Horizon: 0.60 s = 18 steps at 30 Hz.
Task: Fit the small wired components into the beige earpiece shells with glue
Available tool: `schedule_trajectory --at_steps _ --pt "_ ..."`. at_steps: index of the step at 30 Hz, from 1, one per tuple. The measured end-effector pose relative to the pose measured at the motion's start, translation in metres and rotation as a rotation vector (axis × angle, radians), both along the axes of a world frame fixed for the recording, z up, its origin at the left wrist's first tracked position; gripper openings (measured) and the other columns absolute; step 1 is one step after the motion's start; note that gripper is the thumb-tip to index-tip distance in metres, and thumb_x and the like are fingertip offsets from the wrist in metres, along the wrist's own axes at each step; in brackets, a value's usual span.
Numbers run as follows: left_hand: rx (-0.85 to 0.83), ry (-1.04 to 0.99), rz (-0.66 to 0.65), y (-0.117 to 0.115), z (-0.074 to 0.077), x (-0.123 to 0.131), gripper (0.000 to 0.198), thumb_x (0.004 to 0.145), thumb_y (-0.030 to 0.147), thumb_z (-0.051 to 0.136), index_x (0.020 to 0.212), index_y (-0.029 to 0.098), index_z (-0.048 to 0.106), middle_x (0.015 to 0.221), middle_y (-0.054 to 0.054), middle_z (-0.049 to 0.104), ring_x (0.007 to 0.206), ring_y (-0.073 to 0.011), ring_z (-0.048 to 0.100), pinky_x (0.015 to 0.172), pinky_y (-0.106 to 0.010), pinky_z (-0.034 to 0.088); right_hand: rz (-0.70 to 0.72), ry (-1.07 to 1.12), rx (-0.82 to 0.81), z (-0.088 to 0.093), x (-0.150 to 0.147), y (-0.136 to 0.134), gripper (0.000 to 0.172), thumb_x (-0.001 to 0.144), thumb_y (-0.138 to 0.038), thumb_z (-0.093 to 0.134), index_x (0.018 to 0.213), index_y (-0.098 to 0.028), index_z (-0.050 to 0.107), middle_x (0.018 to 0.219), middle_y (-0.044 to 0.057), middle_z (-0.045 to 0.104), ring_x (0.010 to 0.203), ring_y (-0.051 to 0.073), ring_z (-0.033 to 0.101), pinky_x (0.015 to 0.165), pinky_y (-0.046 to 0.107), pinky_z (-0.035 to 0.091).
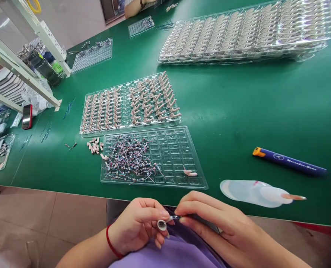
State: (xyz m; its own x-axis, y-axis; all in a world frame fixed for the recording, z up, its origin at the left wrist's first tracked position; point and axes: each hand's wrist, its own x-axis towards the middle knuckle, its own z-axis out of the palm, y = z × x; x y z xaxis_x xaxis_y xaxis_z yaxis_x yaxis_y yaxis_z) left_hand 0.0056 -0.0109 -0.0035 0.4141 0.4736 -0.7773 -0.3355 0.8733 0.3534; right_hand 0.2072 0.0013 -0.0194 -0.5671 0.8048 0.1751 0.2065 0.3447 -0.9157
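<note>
Above my lap, my left hand (141,219) pinches a small beige pipe-shaped shell (162,225), like an earphone housing, with its round cup facing up. At the shell's stem end, the thumb and fingertips of my right hand (210,216) grip a small dark wired part (175,217). How far this part sits inside the stem is hidden. Just beyond my hands lies a clear plastic tray (176,149) with a tangled heap of small wired parts (129,158) on its left and one shell piece (190,172) at its right.
Behind is another clear tray (124,106) with rows of beige shells. Loose shells (94,146) lie to the left. A white squeeze bottle (254,192) and a blue-and-orange pen-like tool (290,160) lie on the right. Stacked filled trays (238,37) and a person's arm (133,8) are at the back.
</note>
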Motion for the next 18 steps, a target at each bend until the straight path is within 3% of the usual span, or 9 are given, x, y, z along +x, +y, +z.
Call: schedule_trajectory --at_steps 10,18 --pt "0.013 0.004 -0.021 0.000 0.001 0.002 0.030 0.055 0.032 0.083 0.064 0.012 0.064 0.046 0.001 0.060 0.033 -0.0075 0.053 0.031 -0.015 0.041 0.000 0.011 0.042 0.000 -0.001 -0.001 0.016 0.093 -0.016 0.049 0.093 -0.022 0.063 0.082 0.004 0.063 0.071 0.013 0.062 0.061 0.020 0.053" --pt "0.031 0.012 -0.033 0.000 0.002 0.003 0.031 0.053 0.032 0.084 0.062 0.012 0.062 0.047 0.001 0.060 0.034 -0.0077 0.054 0.032 -0.015 0.042 0.037 0.048 -0.084 0.000 -0.009 -0.003 0.018 0.096 -0.019 0.044 0.088 -0.021 0.061 0.077 0.003 0.062 0.067 0.013 0.061 0.060 0.021 0.050"
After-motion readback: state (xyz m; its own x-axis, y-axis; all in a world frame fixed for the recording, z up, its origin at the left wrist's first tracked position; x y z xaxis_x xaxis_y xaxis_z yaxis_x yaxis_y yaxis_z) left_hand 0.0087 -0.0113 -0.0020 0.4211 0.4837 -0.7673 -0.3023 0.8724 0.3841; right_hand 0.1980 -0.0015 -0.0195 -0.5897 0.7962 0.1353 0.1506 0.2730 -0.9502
